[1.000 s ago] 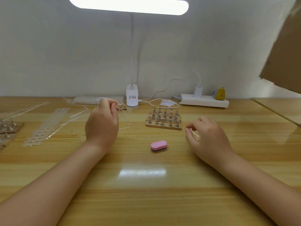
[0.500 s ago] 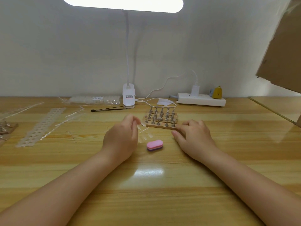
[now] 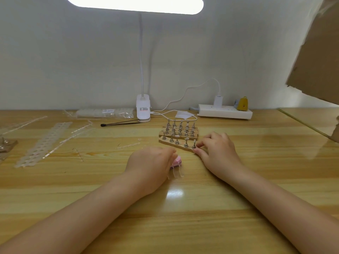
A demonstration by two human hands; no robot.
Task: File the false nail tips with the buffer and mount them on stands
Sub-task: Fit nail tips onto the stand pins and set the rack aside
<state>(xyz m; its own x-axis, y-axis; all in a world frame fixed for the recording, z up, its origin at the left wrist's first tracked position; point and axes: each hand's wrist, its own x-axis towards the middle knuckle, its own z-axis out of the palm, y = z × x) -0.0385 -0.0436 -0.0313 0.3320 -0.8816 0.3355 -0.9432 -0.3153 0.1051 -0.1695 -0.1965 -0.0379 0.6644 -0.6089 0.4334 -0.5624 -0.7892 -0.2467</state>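
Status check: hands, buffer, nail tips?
Left hand over pink buffer... correction follows.

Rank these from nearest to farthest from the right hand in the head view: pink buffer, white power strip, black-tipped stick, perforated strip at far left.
From the right hand:
1. Pink buffer, just to its left, partly under the left hand.
2. White power strip, behind it at the wall.
3. Black-tipped stick, back-left by the lamp base.
4. Perforated strip, far left on the table.
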